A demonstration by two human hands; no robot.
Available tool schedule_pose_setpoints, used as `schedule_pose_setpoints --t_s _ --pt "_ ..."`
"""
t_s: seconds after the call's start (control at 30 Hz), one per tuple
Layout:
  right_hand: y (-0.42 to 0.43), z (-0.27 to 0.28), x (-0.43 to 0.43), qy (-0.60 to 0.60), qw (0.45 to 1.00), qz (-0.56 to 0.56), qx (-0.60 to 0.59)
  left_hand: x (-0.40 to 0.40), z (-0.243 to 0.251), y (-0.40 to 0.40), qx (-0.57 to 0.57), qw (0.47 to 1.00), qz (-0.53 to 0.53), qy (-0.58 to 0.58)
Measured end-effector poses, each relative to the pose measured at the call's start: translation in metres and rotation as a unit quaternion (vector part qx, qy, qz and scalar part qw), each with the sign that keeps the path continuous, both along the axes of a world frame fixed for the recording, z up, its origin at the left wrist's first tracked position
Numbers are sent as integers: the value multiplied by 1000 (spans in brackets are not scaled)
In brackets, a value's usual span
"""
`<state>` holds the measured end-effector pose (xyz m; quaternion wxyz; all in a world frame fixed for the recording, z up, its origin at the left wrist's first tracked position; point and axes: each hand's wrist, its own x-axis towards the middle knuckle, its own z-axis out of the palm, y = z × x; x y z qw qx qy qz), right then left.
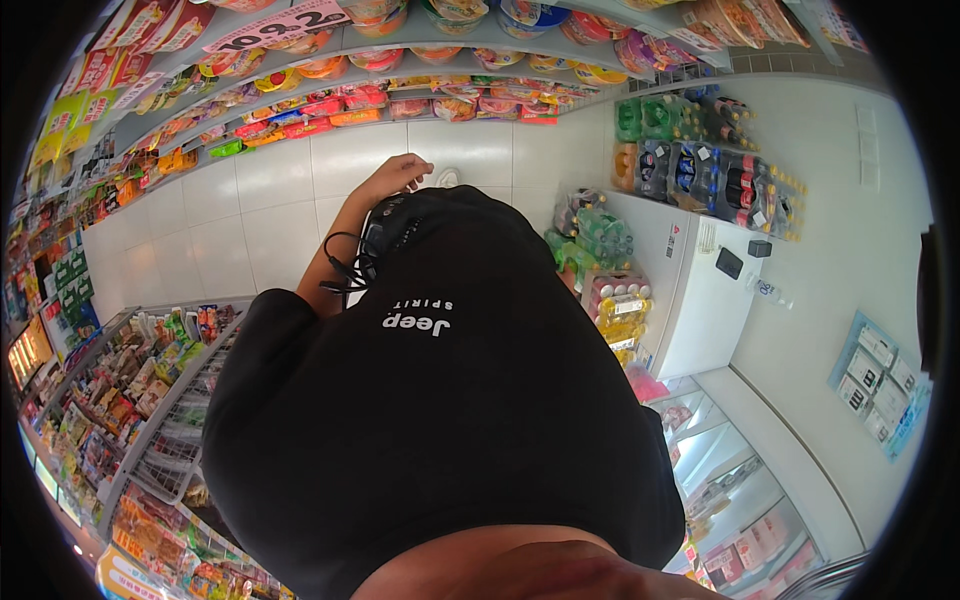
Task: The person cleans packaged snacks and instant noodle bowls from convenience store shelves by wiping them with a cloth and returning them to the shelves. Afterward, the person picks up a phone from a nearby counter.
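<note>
My left hand (401,174) hangs in front of my waist, fingers loosely bent and somewhat apart, with nothing visible in it. Just below it, a black device (384,225) with looped black cables (349,262) sits against my side. The black T-shirt (465,405) on my torso fills the middle of the view. Only a sliver of my right arm (567,278) shows beside the shirt; my right hand is out of view. Ahead of me, several packs of instant noodles (330,112) line the low shelf (442,66), with bowl noodles on the levels above.
Shrink-wrapped drink bottles (679,172) are stacked on the right, beside a white cabinet (705,285) carrying a dark phone (729,262). A lit glass-front fridge (750,487) stands behind right. Snack racks (135,390) line the left. Pale tiles (277,176) cover the floor.
</note>
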<state>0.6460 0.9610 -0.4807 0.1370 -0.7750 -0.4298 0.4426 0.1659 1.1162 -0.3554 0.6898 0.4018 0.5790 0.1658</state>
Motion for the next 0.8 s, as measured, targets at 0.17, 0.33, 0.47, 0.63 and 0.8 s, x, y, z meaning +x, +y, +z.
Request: schedule_pose_setpoints --t_s 0.17,0.33,0.47,0.63,0.8 --pt "39 52 -22 57 996 -69 15 -19 -22 39 245 967 71 28" --pt "53 71 -32 59 986 -135 79 13 7 118 284 950 109 -72" --pt "50 80 -39 40 980 -177 82 49 54 152 118 946 216 -210" --pt "20 60 -14 -61 979 -168 92 74 60 173 18 931 255 -260" --pt "-1 52 0 -6 956 -250 151 104 41 200 99 950 238 -178"
